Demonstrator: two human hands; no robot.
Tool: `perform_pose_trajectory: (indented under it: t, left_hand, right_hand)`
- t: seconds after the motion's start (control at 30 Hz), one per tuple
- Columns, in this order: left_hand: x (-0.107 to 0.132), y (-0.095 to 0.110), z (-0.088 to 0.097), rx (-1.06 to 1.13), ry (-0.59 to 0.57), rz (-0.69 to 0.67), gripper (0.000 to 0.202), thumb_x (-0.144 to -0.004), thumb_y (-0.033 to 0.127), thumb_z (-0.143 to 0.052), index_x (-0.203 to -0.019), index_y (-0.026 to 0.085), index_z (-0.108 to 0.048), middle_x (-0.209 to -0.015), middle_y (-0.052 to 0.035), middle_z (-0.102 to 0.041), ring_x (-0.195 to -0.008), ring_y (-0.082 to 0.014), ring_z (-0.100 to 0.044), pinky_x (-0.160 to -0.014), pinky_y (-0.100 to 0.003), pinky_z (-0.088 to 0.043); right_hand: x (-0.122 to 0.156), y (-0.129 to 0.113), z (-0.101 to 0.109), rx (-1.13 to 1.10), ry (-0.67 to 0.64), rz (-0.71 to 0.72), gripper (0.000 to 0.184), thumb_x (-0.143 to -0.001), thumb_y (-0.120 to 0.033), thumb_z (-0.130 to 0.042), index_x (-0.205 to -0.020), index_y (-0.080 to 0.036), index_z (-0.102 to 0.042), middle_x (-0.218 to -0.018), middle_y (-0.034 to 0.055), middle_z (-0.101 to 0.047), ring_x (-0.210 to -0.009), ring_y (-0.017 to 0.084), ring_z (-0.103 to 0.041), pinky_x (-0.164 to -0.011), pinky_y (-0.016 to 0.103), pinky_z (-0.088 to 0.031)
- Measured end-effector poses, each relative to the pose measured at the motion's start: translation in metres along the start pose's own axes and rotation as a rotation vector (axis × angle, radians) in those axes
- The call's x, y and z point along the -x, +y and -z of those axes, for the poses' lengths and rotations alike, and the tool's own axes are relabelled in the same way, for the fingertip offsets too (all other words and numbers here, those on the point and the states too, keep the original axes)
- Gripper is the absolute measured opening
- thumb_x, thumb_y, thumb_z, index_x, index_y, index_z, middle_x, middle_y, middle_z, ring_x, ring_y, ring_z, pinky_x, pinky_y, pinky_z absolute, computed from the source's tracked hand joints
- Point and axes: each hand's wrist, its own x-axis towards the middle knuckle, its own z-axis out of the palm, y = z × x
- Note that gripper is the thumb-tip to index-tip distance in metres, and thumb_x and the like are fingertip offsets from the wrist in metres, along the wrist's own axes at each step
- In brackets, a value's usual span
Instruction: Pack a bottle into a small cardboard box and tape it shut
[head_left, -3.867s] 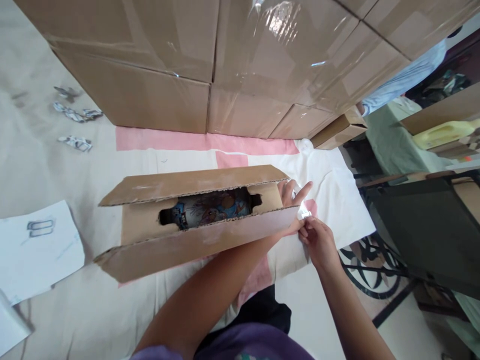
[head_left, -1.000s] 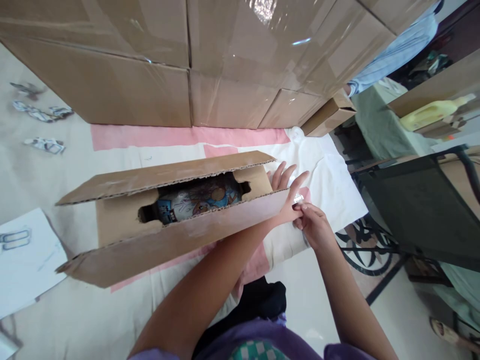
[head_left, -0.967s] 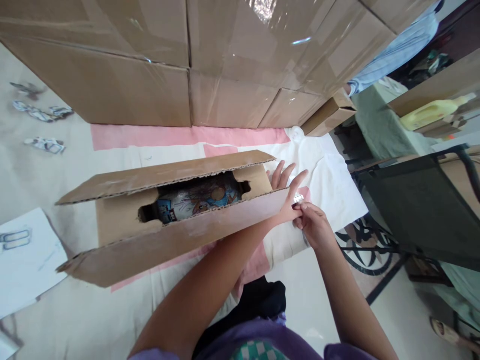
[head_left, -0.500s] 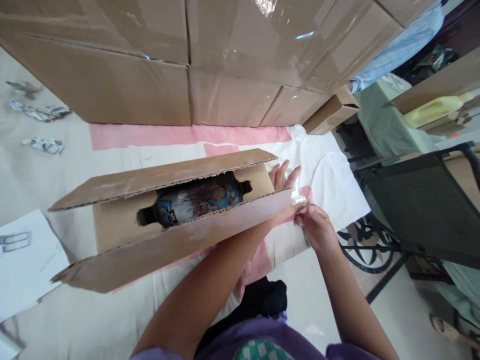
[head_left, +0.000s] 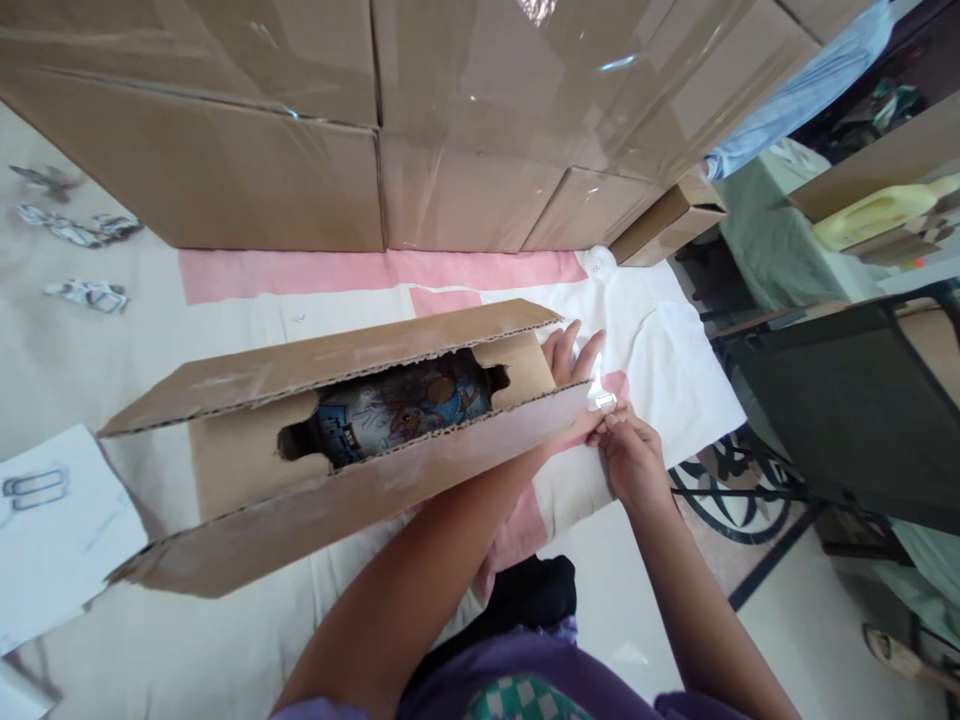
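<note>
Both hands sit at the right end of the open cardboard box (head_left: 360,500) on my head view. My right hand (head_left: 632,450) is narrow, thumb and fingers drawn together, a small white piece (head_left: 604,400) just at the tips; whether they grip it, I cannot tell. My left hand (head_left: 564,352) reaches past the box's end, fingers extended and slightly apart, palm hidden, so I cannot tell its hold. Between the box's raised long flaps, through an inner cardboard cut-out, I see a printed package (head_left: 405,405) inside. Under the box lies pink and white cloth (head_left: 652,350). Beyond rise stacked cartons (head_left: 457,190), and farther right, a yellow jug (head_left: 874,215).
</note>
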Motion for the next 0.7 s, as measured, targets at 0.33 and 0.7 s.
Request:
perform_pose_trajectory:
  t: [0.33,0.7]
  left_hand:
    - [0.000,0.004,0.000,0.017,0.007,0.017,0.077,-0.082,0.052,-0.070,-0.150,0.022,-0.048,-0.159,-0.0129,-0.043,-0.143,-0.0324,-0.040,-0.118,-0.047,-0.033]
    - [0.003,-0.001,-0.002,0.011,0.034,-0.030,0.071,-0.089,0.049,-0.061,-0.152,0.022,-0.045,-0.158,-0.0127,-0.044,-0.143,-0.0317,-0.041,-0.116,-0.046,-0.035]
  right_hand:
    - [-0.003,-0.008,0.003,0.032,-0.056,-0.104,0.030,-0.079,-0.045,-0.085,-0.065,-0.021,-0.074,-0.080,0.0033,-0.057,-0.073,0.016,-0.061,-0.067,0.029,-0.058]
    - [-0.002,-0.017,-0.003,0.023,-0.070,-0.182,0.035,-0.079,-0.046,-0.085,-0.063,-0.020,-0.070,-0.078,0.0020,-0.055,-0.072,0.016,-0.059,-0.068,0.032,-0.062]
